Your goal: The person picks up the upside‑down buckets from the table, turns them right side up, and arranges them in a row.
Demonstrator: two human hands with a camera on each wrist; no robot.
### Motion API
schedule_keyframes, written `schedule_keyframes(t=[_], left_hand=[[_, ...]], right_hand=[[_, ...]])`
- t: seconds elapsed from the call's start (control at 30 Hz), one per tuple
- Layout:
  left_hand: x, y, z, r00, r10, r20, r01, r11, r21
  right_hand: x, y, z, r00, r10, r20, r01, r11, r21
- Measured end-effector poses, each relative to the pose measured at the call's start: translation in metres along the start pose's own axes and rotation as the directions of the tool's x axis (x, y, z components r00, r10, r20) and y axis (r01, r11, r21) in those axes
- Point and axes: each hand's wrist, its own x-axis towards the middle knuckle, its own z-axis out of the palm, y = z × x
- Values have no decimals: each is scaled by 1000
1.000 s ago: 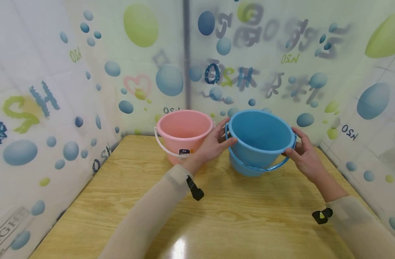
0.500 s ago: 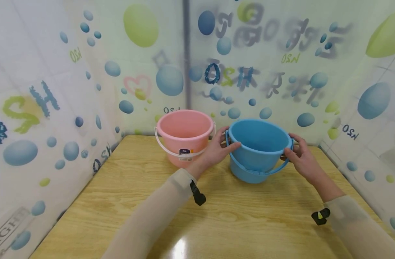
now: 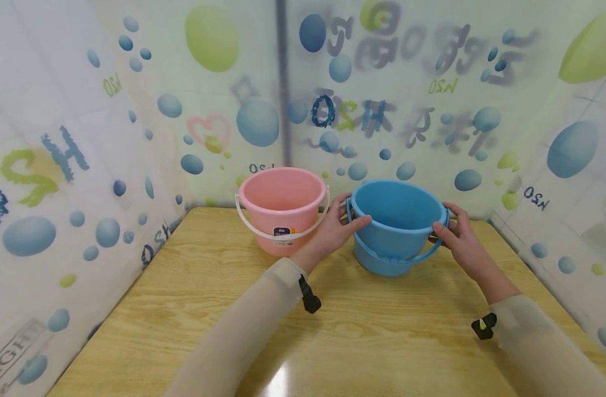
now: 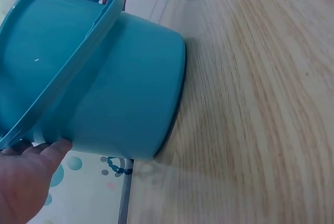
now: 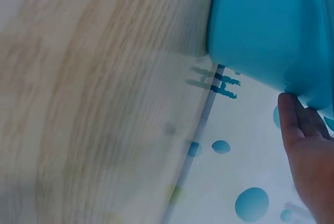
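A blue plastic bucket (image 3: 394,242) stands right of centre in the head view, its mouth upward and its handle hanging across the front. My left hand (image 3: 334,229) grips its left side at the rim, thumb in front and fingers behind. On the opposite side my right hand (image 3: 464,242) holds the rim near the handle's end, thumb forward. In the left wrist view the bucket's base lies right at the tabletop, and the left hand (image 4: 26,179) presses its side. Fingers of the right hand (image 5: 310,153) touch the blue wall in the right wrist view.
Just left of the blue bucket, a pink bucket (image 3: 263,218) with a white handle and a label stands on the wooden table (image 3: 193,281). Fabric walls (image 3: 258,66) printed with bubbles and letters enclose the table at the back and both sides.
Both hands have lowered the blue bucket toward the table since a second ago. Over the last half second it has hardly moved. The pink bucket has stayed in place.
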Motion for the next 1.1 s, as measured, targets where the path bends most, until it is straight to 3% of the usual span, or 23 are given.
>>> schedule_keyframes(t=[0.37,0.83,1.03,1.1], left_hand=[[17,-7,3,1000,-25,-11,26,999,41],[27,-8,5,1000,-3,-1,3,1000,7],[31,-5,5,999,-26,-20,27,999,20],[29,-4,5,998,-61,-21,62,998,26]], right_hand=[[10,7,-5,1000,14,-17,-13,999,40],[22,11,-10,996,79,-33,-80,996,-32],[24,12,-12,996,83,-35,-84,996,-42],[23,13,-13,994,107,-23,-108,992,-62]])
